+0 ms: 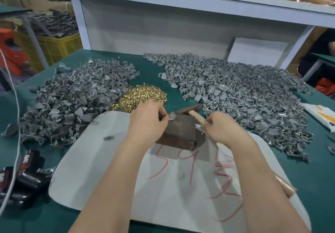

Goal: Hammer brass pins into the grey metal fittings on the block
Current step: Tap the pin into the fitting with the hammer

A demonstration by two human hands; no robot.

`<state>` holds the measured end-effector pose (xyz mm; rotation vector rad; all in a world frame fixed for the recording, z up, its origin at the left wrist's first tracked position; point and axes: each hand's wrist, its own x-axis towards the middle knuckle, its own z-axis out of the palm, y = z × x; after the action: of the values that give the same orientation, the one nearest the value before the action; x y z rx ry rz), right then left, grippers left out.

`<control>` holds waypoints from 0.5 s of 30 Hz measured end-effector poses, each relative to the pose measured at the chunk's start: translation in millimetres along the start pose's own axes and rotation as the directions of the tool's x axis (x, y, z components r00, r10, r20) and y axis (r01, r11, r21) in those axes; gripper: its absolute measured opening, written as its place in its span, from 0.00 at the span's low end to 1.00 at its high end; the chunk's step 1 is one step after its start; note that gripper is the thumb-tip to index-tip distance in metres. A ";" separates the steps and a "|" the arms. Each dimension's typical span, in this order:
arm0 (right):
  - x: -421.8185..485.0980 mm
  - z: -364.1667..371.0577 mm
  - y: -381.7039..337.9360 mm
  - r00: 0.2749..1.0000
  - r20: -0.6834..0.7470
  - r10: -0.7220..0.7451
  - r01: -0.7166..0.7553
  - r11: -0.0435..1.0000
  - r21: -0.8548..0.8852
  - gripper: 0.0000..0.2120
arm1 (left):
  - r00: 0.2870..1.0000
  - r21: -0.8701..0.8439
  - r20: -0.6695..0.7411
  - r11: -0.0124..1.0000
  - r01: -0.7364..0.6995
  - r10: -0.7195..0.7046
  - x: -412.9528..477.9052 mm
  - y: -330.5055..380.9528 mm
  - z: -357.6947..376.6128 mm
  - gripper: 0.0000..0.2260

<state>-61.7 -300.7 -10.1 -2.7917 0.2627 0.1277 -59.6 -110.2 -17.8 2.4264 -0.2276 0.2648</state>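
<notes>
A green-matted workbench [154, 69] held a white sheet [101, 160] marked "54" in red; left hand [146, 118] pinched a grey metal fitting [171, 117], right hand [223, 127] gripped a wooden-handled hammer [195, 116].

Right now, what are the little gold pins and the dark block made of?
The pins look like brass: shiny, yellow-gold metal. The block looks like dark brown wood, dull and worn, though it could be rusty metal.
</notes>
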 end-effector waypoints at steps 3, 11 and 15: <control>-4.9 -12.0 8.0 0.998 -0.035 0.049 -0.045 0.994 0.101 0.11 | 1.000 0.003 -0.001 1.000 0.007 -0.007 0.6 -0.2 0.3 0.05; -28.1 -28.5 -15.9 0.922 -0.309 -0.233 0.344 0.860 0.376 0.07 | 0.999 0.031 -0.037 0.999 0.026 -0.025 1.6 -2.7 -0.5 0.03; -35.3 -18.7 -19.3 0.892 -0.218 -0.397 0.442 0.866 0.234 0.19 | 0.998 0.053 -0.059 0.998 0.018 -0.015 2.8 -4.4 -0.6 0.03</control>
<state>-91.4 -283.2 17.8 -2.5071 -0.2791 -0.2281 -56.0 -106.7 -19.4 2.4688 -0.1770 0.3377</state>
